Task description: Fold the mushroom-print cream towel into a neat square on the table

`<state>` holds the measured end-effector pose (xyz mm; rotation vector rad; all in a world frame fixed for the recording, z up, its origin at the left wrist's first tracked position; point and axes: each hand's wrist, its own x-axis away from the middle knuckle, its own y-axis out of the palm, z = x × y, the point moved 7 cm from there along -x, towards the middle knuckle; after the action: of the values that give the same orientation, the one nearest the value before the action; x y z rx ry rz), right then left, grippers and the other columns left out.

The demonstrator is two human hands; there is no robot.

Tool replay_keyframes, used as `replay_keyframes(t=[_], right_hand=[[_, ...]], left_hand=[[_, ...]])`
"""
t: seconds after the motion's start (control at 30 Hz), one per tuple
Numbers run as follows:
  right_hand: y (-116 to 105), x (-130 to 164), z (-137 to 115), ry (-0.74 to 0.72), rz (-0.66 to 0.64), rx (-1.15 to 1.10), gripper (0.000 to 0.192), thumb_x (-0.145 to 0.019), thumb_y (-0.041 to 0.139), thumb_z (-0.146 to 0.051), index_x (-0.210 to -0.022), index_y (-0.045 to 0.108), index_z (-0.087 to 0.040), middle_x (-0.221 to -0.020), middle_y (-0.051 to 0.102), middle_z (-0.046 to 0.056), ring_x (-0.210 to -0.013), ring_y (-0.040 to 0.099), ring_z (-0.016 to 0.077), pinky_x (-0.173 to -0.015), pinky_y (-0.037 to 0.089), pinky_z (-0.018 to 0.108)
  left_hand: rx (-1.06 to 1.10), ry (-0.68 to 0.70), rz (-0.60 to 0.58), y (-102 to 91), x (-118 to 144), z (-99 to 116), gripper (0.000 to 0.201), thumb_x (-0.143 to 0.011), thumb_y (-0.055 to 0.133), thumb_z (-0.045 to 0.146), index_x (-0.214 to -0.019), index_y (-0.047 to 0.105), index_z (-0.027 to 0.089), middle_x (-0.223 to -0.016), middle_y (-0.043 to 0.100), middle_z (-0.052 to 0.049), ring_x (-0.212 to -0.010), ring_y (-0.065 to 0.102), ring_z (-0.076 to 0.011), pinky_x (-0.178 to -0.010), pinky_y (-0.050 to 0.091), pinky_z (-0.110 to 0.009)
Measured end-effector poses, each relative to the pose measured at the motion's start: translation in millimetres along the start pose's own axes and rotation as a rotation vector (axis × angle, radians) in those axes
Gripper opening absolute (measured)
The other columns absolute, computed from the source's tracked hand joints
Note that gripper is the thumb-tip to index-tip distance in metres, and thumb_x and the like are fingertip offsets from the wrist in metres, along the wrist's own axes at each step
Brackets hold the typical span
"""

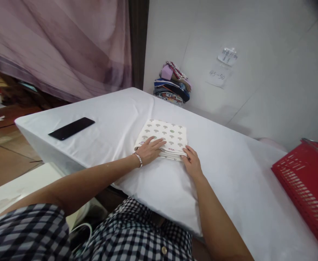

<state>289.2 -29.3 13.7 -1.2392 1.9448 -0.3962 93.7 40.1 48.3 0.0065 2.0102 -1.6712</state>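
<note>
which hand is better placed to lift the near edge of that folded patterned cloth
Right, probably. The right hand sits at the near corner of the folded cloth with fingertips on its layered edge, while the left hand lies flat on top, pressing it down.

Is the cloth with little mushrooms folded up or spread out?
Folded. The patterned cloth lies as a small neat rectangle with stacked layers at its near edge.
</note>
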Motion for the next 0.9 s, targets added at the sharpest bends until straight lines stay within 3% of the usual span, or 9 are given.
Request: replay_keyframes(t=[0.23,0.4,0.6,0.77,0.9], right_hand=[[-1.5,-0.5,-3.6,-0.010,0.003,-0.010,0.038,-0.079,0.055,-0.036,-0.116,0.058,-0.024,-0.131,0.045,0.009,-0.117,0.045,0.0231,-0.086,0.048,0.038],[-3.9,0.8,-10.9,-0.014,-0.029,-0.012,0.039,-0.080,0.055,-0.038,-0.116,0.058,-0.023,-0.131,0.046,0.009,-0.119,0.043,0.0230,-0.095,0.042,0.040],[-19.6,-1.2,-2.5,0.092,0.100,-0.060,0.035,-0.082,0.051,-0.038,-0.111,0.061,-0.022,-0.122,0.054,0.008,-0.113,0.049,0.0222,-0.090,0.044,0.040],[-17.0,-52.9,-8.8,0.001,0.098,0.096,0.024,-0.079,0.052,-0.032,-0.095,0.067,-0.022,-0.109,0.062,0.007,-0.104,0.054,0.0224,-0.085,0.046,0.040],[19.8,-119.6,-23.9,-0.093,-0.040,0.304,0.023,-0.080,0.050,-0.026,-0.094,0.068,-0.020,-0.108,0.063,0.008,-0.105,0.052,0.0211,-0.094,0.039,0.037]], left_hand=[[-0.016,0.004,-0.017,1.0,-9.6,13.6,0.028,-0.086,0.038,0.013,-0.095,0.064,0.019,-0.140,0.038,-0.003,-0.132,0.026,-0.0204,-0.111,0.007,-0.046],[-0.067,-0.023,0.025,5.0,-24.0,24.7,0.025,-0.084,0.041,0.011,-0.087,0.065,0.017,-0.142,0.034,-0.005,-0.134,0.020,-0.0238,-0.111,0.004,-0.051],[-0.085,-0.038,0.128,10.6,-26.1,22.0,0.027,-0.087,0.041,0.016,-0.078,0.067,0.018,-0.137,0.042,-0.004,-0.134,0.022,-0.0242,-0.111,0.005,-0.053],[-0.075,-0.022,0.196,11.3,-22.0,18.4,0.024,-0.085,0.044,0.018,-0.076,0.067,0.020,-0.137,0.042,-0.003,-0.134,0.022,-0.0240,-0.111,0.003,-0.053],[-0.045,-0.019,0.229,10.5,-22.1,17.7,0.022,-0.083,0.047,0.017,-0.072,0.066,0.020,-0.135,0.045,-0.003,-0.134,0.021,-0.0241,-0.111,0.000,-0.052]])
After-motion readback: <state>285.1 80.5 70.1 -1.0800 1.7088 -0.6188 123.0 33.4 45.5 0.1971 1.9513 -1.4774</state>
